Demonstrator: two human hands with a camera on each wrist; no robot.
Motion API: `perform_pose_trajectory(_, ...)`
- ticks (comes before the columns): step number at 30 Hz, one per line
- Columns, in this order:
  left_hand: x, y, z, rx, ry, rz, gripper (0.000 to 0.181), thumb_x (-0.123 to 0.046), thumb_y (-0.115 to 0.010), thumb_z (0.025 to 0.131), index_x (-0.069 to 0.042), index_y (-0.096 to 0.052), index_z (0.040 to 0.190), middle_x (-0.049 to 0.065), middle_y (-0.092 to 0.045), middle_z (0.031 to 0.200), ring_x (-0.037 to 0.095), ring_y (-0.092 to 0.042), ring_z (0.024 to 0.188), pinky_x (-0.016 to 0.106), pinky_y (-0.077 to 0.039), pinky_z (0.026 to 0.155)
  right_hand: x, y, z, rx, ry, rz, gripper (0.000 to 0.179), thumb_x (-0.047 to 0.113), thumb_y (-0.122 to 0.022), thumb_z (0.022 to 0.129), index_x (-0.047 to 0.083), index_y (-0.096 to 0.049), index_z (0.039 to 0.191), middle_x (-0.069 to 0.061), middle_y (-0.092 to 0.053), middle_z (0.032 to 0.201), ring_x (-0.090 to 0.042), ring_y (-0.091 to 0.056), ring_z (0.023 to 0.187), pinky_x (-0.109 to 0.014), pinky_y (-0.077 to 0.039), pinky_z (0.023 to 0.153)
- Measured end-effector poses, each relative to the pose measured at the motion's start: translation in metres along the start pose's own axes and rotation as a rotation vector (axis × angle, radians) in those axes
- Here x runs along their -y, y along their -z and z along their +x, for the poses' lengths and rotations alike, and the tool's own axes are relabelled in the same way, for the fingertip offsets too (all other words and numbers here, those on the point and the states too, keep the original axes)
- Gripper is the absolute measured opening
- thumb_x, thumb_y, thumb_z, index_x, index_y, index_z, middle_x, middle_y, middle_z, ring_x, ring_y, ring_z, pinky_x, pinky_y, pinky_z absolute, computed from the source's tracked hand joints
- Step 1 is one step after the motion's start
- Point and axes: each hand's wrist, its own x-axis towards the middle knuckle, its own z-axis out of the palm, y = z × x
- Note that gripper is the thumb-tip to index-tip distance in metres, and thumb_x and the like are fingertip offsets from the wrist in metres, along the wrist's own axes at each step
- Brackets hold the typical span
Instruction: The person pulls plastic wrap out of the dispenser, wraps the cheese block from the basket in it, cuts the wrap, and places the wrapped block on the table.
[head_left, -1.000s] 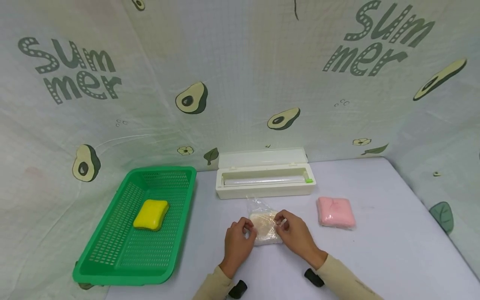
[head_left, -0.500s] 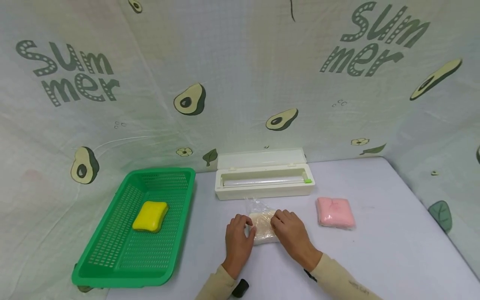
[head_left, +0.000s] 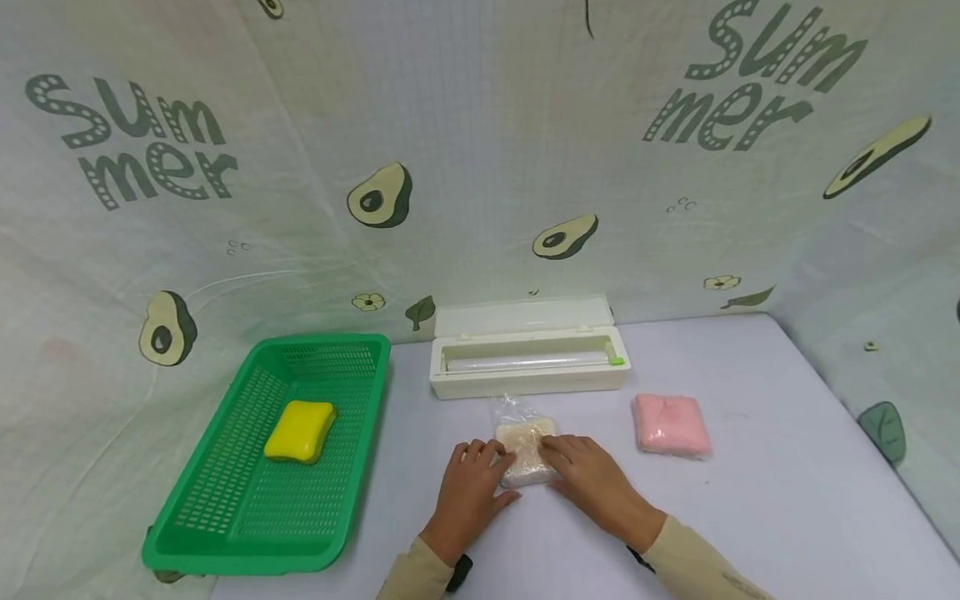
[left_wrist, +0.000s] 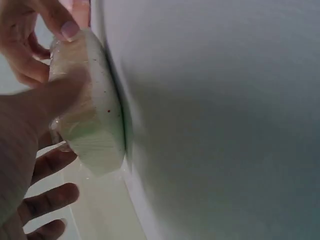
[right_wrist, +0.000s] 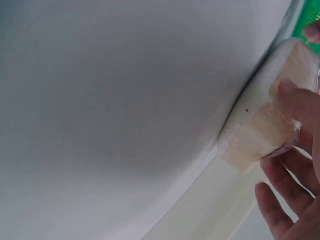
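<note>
A cream-coloured, soft-looking block [head_left: 527,440] wrapped in clear plastic film lies flat on the table. Loose film [head_left: 513,407] sticks up behind its far left corner. My left hand [head_left: 465,496] touches the block's left side, fingers spread and thumb near the front. From the right, my right hand [head_left: 596,485] rests fingertips on the film, its thumb at the near right corner. In the left wrist view, the left thumb crosses the wrapped side of the block [left_wrist: 102,145]. The right wrist view has the right thumb against the block [right_wrist: 250,127].
Behind the block stands a white film dispenser box [head_left: 528,386], lid raised, with a clear roll [head_left: 528,362] inside. A green basket [head_left: 360,467] at left holds a yellow block [head_left: 302,431]. To the right lies a pink wrapped block [head_left: 671,425].
Both hands were pinching at the film on top of the block. Now their fingers have loosened and spread along its left and right sides, a little nearer the front. The block has hardly moved.
</note>
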Motion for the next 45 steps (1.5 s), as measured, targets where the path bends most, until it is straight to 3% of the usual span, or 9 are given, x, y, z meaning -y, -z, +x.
perform_pose_trajectory(4, -0.001, 0.004, -0.003, 0.002, -0.063, 0.047, 0.05, -0.043, -0.076, 0.072, -0.026, -0.063, 0.117, -0.007, -0.06, 0.101, 0.015, -0.052, 0.095, 0.036, -0.039, 0.086, 0.003, 0.004, -0.001, 0.041, 0.019, -0.036, 0.048, 0.019, -0.081, 0.069, 0.007, -0.065, 0.112, -0.004, -0.06, 0.116, -0.018, -0.056, 0.102, -0.034, -0.042, 0.088)
perform_pose_trajectory(10, -0.003, 0.007, -0.018, -0.009, -0.187, 0.018, 0.049, -0.039, -0.078, 0.072, -0.031, -0.062, 0.118, -0.007, -0.057, 0.096, 0.014, -0.052, 0.091, 0.034, -0.041, 0.084, 0.011, 0.017, -0.012, 0.1, 0.075, 0.008, 0.045, 0.028, -0.079, 0.069, 0.008, -0.067, 0.107, -0.002, -0.062, 0.11, -0.016, -0.057, 0.097, -0.036, -0.041, 0.089)
perform_pose_trajectory(13, -0.005, 0.005, -0.02, 0.01, -0.191, -0.021, 0.041, -0.041, -0.073, 0.077, -0.03, -0.065, 0.115, -0.007, -0.054, 0.099, 0.014, -0.05, 0.093, 0.034, -0.04, 0.085, 0.01, 0.019, -0.012, 0.121, 0.061, 0.02, 0.041, 0.035, -0.076, 0.075, 0.01, -0.067, 0.107, 0.0, -0.061, 0.109, -0.015, -0.056, 0.098, -0.036, -0.04, 0.089)
perform_pose_trajectory(22, -0.005, 0.007, -0.004, -0.014, 0.04, -0.223, 0.026, -0.044, -0.068, 0.082, -0.026, -0.068, 0.101, -0.008, -0.051, 0.103, 0.014, -0.047, 0.095, 0.036, -0.038, 0.082, -0.001, 0.019, 0.01, -0.014, -0.1, 0.129, 0.018, 0.024, -0.076, 0.075, 0.017, -0.069, 0.091, 0.003, -0.06, 0.101, -0.014, -0.056, 0.091, -0.034, -0.045, 0.079)
perform_pose_trajectory(27, 0.004, 0.002, 0.007, 0.021, 0.268, -0.399, 0.048, -0.042, -0.074, 0.076, -0.017, -0.058, 0.114, -0.002, -0.051, 0.108, 0.017, -0.048, 0.099, 0.039, -0.038, 0.082, -0.01, 0.014, 0.023, 0.071, -0.286, 0.245, 0.04, 0.023, -0.078, 0.074, 0.011, -0.064, 0.109, -0.002, -0.056, 0.112, -0.019, -0.055, 0.102, -0.037, -0.047, 0.082)
perform_pose_trajectory(30, 0.01, -0.002, 0.012, 0.068, 0.349, -0.512, 0.062, -0.042, -0.074, 0.076, -0.012, -0.049, 0.125, 0.004, -0.051, 0.113, 0.02, -0.048, 0.101, 0.041, -0.039, 0.082, -0.016, 0.012, 0.027, 0.159, -0.389, 0.367, 0.053, 0.022, -0.077, 0.076, 0.007, -0.055, 0.122, -0.006, -0.052, 0.119, -0.021, -0.054, 0.105, -0.038, -0.046, 0.083)
perform_pose_trajectory(34, 0.018, -0.007, 0.017, 0.158, 0.408, -0.67, 0.07, -0.04, -0.073, 0.077, -0.008, -0.043, 0.132, 0.008, -0.053, 0.115, 0.022, -0.05, 0.1, 0.04, -0.042, 0.08, -0.024, 0.011, 0.029, 0.261, -0.501, 0.568, 0.06, 0.021, -0.073, 0.079, 0.002, -0.047, 0.13, -0.01, -0.053, 0.121, -0.025, -0.053, 0.105, -0.042, -0.046, 0.082)
perform_pose_trajectory(39, 0.025, -0.013, 0.023, 0.261, 0.455, -0.86, 0.077, -0.035, -0.074, 0.077, -0.004, -0.038, 0.137, 0.006, -0.054, 0.119, 0.024, -0.05, 0.099, 0.038, -0.044, 0.076, -0.035, 0.009, 0.034, 0.331, -0.529, 0.736, 0.061, 0.018, -0.072, 0.079, -0.005, -0.045, 0.129, -0.015, -0.054, 0.117, -0.03, -0.054, 0.102, -0.042, -0.045, 0.082)
perform_pose_trajectory(45, 0.025, -0.015, 0.026, 0.238, 0.43, -1.003, 0.08, -0.023, -0.078, 0.074, -0.002, -0.035, 0.138, 0.002, -0.056, 0.114, 0.021, -0.048, 0.097, 0.035, -0.041, 0.078, -0.039, 0.003, 0.038, 0.384, -0.603, 0.873, 0.052, 0.015, -0.07, 0.079, -0.007, -0.05, 0.122, -0.01, -0.058, 0.1, -0.021, -0.056, 0.09, -0.035, -0.046, 0.078)
